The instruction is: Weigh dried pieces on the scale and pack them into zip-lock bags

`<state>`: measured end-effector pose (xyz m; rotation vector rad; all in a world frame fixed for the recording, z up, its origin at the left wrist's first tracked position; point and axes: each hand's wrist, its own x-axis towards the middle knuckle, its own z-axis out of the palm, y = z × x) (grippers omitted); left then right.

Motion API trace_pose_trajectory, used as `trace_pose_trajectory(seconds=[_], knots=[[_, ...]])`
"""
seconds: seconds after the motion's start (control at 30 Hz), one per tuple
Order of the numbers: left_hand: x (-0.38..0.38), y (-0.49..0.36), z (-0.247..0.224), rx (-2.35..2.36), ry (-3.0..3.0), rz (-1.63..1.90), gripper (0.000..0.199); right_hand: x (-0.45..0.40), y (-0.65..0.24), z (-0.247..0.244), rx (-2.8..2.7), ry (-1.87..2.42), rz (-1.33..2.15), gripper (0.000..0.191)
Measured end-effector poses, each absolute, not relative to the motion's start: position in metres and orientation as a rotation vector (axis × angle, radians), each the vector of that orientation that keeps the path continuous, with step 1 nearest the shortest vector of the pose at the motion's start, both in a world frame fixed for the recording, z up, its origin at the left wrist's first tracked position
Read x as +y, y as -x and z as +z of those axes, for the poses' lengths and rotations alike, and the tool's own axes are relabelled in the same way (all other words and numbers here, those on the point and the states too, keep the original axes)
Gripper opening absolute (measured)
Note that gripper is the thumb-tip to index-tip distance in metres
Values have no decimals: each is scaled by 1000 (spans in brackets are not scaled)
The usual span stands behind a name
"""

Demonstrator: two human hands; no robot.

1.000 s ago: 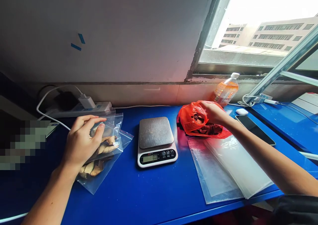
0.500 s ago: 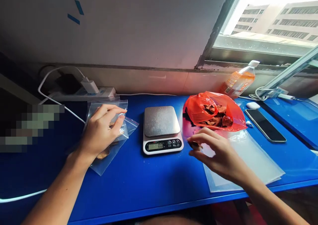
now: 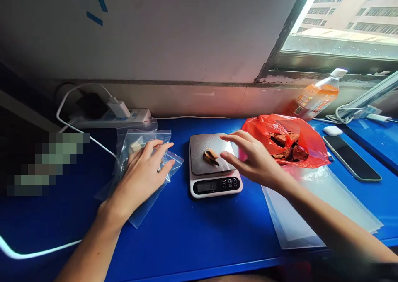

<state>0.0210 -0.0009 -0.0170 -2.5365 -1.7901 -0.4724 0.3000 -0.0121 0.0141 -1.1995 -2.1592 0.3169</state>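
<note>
A brown dried slice (image 3: 211, 156), curled at its edges, lies on the metal plate of the white digital kitchen scale (image 3: 216, 193). My right hand (image 3: 253, 159) is just right of the slice, over the plate's right edge, its fingers apart and holding nothing. Over the clear zip bags (image 3: 133, 139) at the left is my left hand (image 3: 149, 166), fingers spread, with nothing visible in it. Pale pieces show through one bag; my left hand hides part of them. Reddish-brown dried pieces (image 3: 287, 145) fill the open red plastic bag (image 3: 321, 153) behind my right hand.
Flat clear bags (image 3: 301, 220) are stacked at the right, partly under my right forearm. Beyond them lie a phone (image 3: 351, 157) and a white earbud case (image 3: 332, 130). An orange drink bottle (image 3: 320, 93) leans by the wall. A power strip (image 3: 139, 116) with a white cable stands at back left.
My right hand has moved left to the scale and let go of the brown slice, which now rests on the plate. My left hand's fingers have spread wider. The view has shifted slightly.
</note>
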Motion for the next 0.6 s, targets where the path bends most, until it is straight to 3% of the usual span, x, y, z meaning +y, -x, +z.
trace_pose_trajectory(seconds=[0.17, 0.33, 0.6], knots=[[-4, -24, -5, -1713, 2496, -712, 34, -53, -331, 35, -1973, 1252, 154, 20], [-12, -40, 2, -1505, 2607, -959, 25, -61, -336, 4, -1921, 1279, 164, 17], [-21, -61, -1, -1279, 2789, -977, 19, -44, -312, -25, -2080, 1124, 108, 13]])
